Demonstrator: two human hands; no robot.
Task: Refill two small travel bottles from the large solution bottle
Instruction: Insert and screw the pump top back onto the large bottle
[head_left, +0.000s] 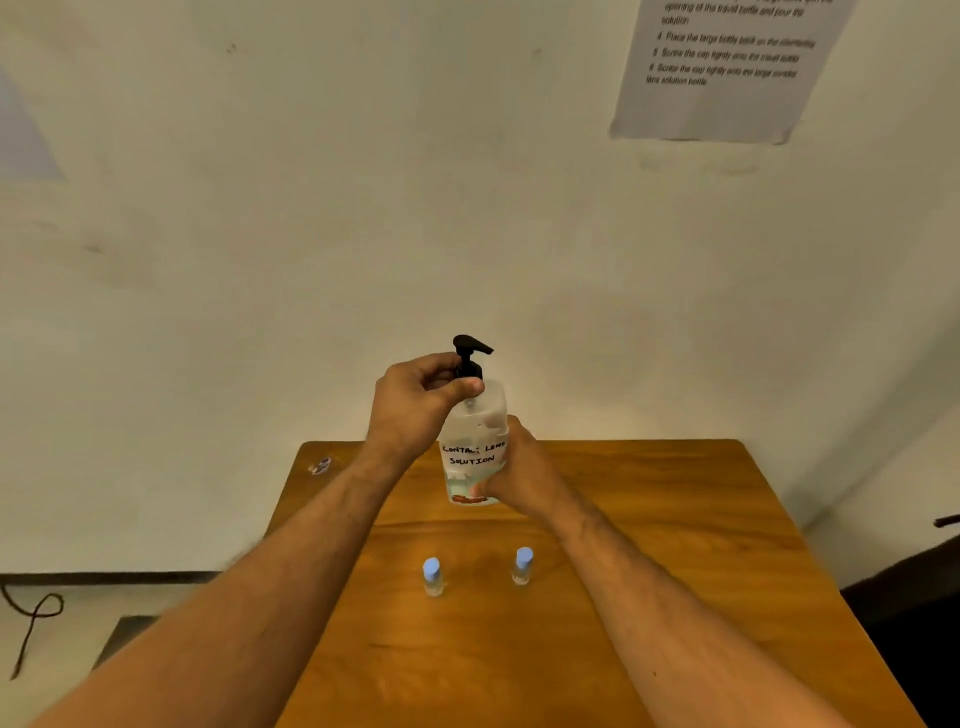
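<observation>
Left hand (415, 400): I pinch the pump collar (469, 371) atop the bottle.
Right hand (519, 475): I grip the upright solution bottle (474, 452) low down.
Travel bottles (432, 576): capped, nearer me on the desk (649, 597).

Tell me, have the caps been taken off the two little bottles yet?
No, both small travel bottles stand on the table with their blue caps on.

My clear, glossy plastic solution bottle (474, 441) has a matt black plastic pump (470, 356). Two small clear plastic travel bottles (432, 577) (522, 566) with pale blue caps stand on smooth, varnished brown wood table (649, 571).
</observation>
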